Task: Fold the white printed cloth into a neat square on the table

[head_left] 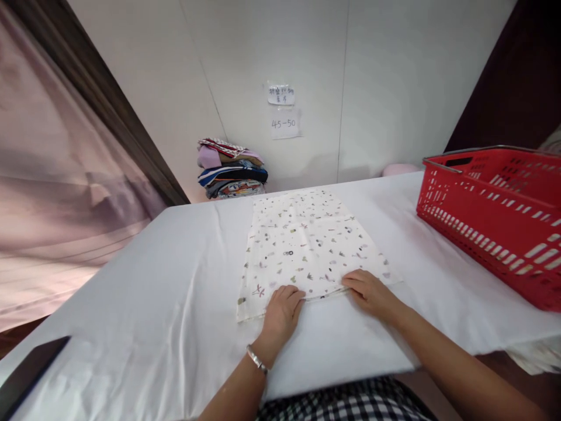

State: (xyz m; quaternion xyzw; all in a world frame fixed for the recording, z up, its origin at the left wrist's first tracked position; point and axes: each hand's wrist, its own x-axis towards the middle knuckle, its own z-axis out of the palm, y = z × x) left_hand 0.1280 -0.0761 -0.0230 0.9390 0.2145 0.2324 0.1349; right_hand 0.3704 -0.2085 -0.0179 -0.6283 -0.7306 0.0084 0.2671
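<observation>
A white cloth (302,245) printed with small plants and figures lies flat on the table, its near edge towards me. My left hand (283,310) is at that near edge, left of its middle, fingers on top and the thumb at the border. Right of the middle, my right hand (370,295) pinches the same edge between thumb and fingers. Between the hands the edge bows up slightly and shows more than one layer. The thumb tips are partly hidden.
A white tablecloth (166,292) covers the table. At the right stands a red plastic basket (491,216). Several folded fabrics (232,169) are stacked by the back wall. A dark flat object (33,371) lies front left. Paper notes (284,120) hang on the wall; a pink curtain (56,175) hangs left.
</observation>
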